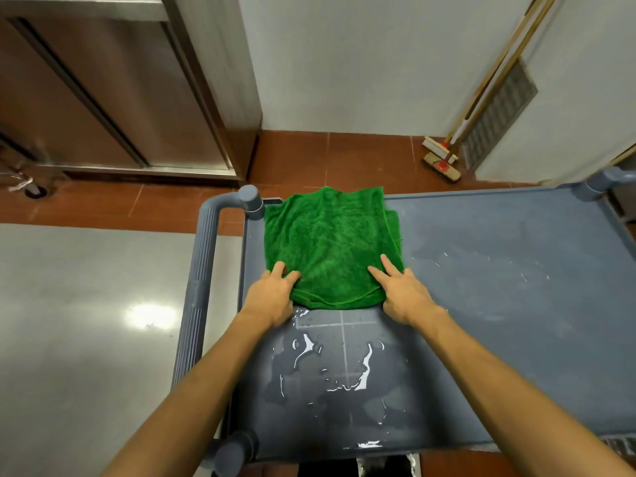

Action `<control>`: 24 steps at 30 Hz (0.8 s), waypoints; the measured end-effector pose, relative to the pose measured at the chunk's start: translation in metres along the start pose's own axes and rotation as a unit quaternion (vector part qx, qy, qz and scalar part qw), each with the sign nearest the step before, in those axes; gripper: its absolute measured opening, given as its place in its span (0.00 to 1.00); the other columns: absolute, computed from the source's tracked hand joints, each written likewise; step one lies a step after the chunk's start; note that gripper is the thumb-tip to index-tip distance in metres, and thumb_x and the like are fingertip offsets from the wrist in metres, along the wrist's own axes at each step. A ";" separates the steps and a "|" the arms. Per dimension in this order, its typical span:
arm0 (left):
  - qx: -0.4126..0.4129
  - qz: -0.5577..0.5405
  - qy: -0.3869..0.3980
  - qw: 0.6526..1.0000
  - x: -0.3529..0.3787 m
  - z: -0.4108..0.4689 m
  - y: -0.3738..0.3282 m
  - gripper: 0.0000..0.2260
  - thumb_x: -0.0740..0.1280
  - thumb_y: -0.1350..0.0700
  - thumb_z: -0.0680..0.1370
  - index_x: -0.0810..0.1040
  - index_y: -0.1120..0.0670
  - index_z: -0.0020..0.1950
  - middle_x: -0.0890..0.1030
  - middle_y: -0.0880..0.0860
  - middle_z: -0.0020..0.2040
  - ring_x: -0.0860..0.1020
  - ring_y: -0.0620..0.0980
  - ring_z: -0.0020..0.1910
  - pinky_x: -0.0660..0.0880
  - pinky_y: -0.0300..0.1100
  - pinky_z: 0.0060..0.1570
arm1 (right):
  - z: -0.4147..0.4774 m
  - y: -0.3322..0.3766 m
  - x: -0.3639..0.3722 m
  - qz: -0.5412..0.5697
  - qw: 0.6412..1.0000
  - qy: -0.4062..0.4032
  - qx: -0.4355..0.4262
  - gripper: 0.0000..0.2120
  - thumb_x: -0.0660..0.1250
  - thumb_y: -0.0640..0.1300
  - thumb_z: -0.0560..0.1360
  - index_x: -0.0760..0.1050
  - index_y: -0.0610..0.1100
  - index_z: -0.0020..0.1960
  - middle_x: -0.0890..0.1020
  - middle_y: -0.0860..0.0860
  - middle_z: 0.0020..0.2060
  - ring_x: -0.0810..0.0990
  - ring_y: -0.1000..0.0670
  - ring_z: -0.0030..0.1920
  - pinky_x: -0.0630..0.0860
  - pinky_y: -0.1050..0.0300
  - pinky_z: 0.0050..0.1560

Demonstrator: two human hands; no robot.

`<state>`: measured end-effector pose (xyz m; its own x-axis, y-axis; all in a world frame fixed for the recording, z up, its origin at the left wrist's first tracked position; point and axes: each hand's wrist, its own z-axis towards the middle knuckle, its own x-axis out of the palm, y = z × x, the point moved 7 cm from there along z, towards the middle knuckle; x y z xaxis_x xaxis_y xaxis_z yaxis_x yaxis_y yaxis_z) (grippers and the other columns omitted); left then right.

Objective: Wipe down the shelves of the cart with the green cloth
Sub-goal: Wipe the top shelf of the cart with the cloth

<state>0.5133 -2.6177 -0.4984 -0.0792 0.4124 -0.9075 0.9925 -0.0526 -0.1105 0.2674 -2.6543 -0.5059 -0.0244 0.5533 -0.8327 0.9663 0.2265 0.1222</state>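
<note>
A folded green cloth [330, 246] lies flat on the far left part of the grey cart's top shelf [499, 270]. My left hand [272, 297] presses on the cloth's near left corner, fingers fairly straight on the fabric. My right hand [402, 294] rests on the near right corner with two fingers stretched out over the cloth. Behind the hands, toward me, the shelf is wet with streaks and small puddles of water [330, 366]. The lower shelves are hidden under the top one.
The cart's ribbed handle [198, 294] runs along its left end. A steel cabinet [113, 87] stands at the far left. Brooms [444, 160] lean in the far right corner by a wall vent. Grey and red tiled floor surrounds the cart.
</note>
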 end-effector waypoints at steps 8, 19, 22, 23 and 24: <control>-0.020 -0.008 0.003 1.000 0.015 -0.040 -0.009 0.24 0.63 0.56 0.77 0.66 0.50 0.73 0.66 0.55 0.69 0.71 0.61 0.61 0.77 0.54 0.54 | -0.036 0.005 0.025 0.006 1.000 -0.004 -0.011 0.38 0.56 0.34 0.74 0.50 0.55 0.79 0.43 0.52 0.80 0.65 0.39 0.66 0.75 0.47 0.59; -0.041 -0.002 0.015 0.999 0.040 -0.105 -0.036 0.18 0.59 0.58 0.79 0.70 0.53 0.70 0.68 0.56 0.65 0.72 0.60 0.62 0.75 0.55 0.57 | -0.103 0.004 0.069 0.022 0.999 -0.002 -0.025 0.38 0.57 0.34 0.74 0.52 0.56 0.79 0.44 0.54 0.80 0.63 0.38 0.70 0.75 0.44 0.61; -0.045 -0.002 0.015 0.999 0.048 -0.124 -0.044 0.18 0.59 0.59 0.79 0.70 0.53 0.70 0.68 0.56 0.65 0.71 0.60 0.62 0.75 0.55 0.58 | -0.121 0.004 0.079 0.024 0.999 -0.005 -0.033 0.38 0.56 0.34 0.74 0.52 0.56 0.79 0.45 0.54 0.80 0.63 0.38 0.70 0.75 0.43 0.62; -0.045 -0.004 0.014 0.999 0.051 -0.130 -0.046 0.18 0.59 0.59 0.79 0.70 0.53 0.70 0.68 0.57 0.65 0.71 0.61 0.62 0.74 0.55 0.58 | -0.126 0.003 0.081 0.027 0.999 -0.007 -0.034 0.38 0.56 0.34 0.74 0.53 0.56 0.79 0.45 0.54 0.80 0.64 0.38 0.70 0.75 0.44 0.61; -0.046 -0.005 0.014 0.999 0.054 -0.135 -0.047 0.19 0.59 0.59 0.79 0.71 0.53 0.70 0.68 0.57 0.65 0.72 0.61 0.62 0.74 0.55 0.58 | -0.132 0.003 0.084 0.030 0.999 -0.010 -0.034 0.37 0.57 0.34 0.73 0.54 0.56 0.79 0.46 0.54 0.80 0.64 0.39 0.70 0.75 0.44 0.61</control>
<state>0.4746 -2.4699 -0.4871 -0.0879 0.4387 -0.8943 0.9961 0.0348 -0.0808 0.2344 -2.5018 -0.5042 0.0381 0.5519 -0.8331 0.9461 0.2485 0.2079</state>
